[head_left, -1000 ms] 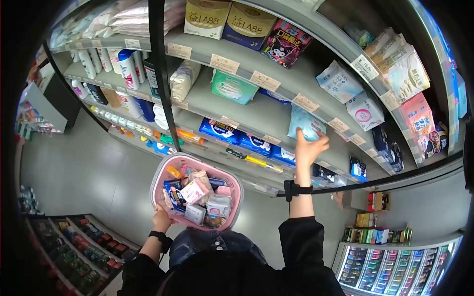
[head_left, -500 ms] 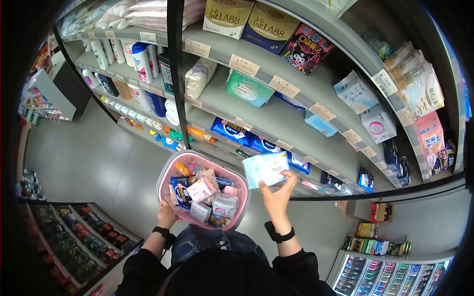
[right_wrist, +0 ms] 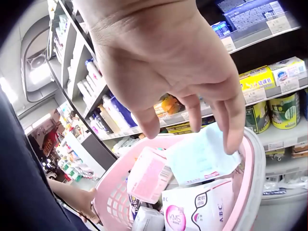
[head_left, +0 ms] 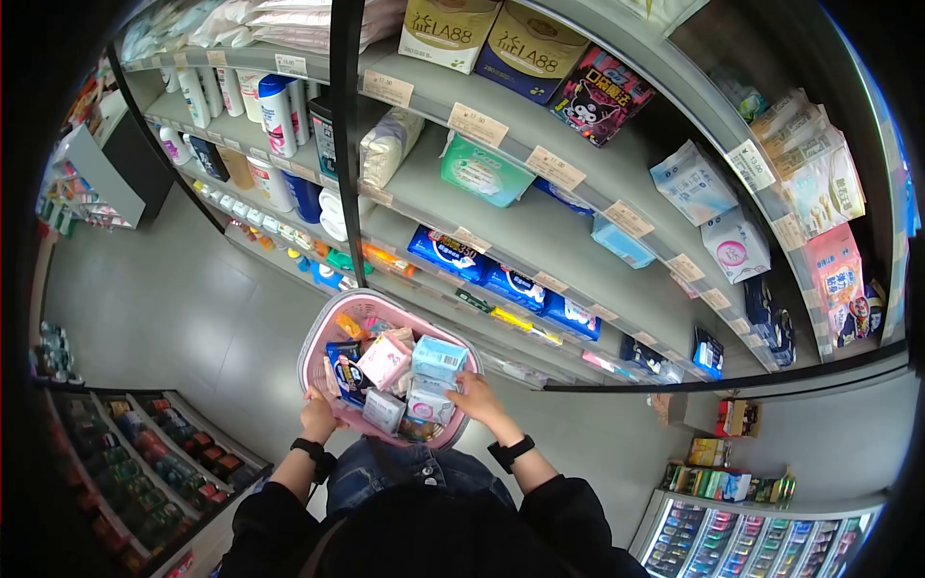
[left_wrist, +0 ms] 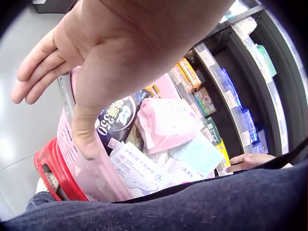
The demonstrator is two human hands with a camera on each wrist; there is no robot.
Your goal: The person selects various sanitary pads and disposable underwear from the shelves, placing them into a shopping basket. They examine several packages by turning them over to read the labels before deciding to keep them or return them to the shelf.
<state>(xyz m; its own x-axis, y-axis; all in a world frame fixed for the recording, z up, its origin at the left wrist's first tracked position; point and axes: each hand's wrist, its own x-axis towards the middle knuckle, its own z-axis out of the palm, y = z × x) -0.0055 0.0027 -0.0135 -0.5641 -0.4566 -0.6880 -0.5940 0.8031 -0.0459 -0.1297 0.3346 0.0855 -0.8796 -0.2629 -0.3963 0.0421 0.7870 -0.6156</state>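
Observation:
A pink basket (head_left: 313,356) stands in front of the person, filled with packs. My left hand (head_left: 320,416) holds its near left rim; in the left wrist view the thumb is inside and the fingers (left_wrist: 41,77) outside. A light-blue pack (head_left: 440,358) lies on top at the basket's right side. Over it is my right hand (head_left: 479,400), fingers loose and thumb apart, one fingertip touching the pack in the right wrist view. Beside it are a pink pack (head_left: 384,360), a white sanitary pad pack (right_wrist: 197,207) and a dark blue pad pack (left_wrist: 120,115).
Shelves (head_left: 568,236) with price tags curve across the front and right. They bear blue packs (head_left: 448,252), a green pack (head_left: 487,170), boxes (head_left: 448,31) and bottles (head_left: 277,116). Another shelf rack (head_left: 135,472) stands at lower left, on grey floor (head_left: 212,299).
My right hand took the light-blue pack from the shelf, brought it down leftward and laid it in the basket, loosening its fingers. The pink pack has shifted slightly. My left hand stays at the rim.

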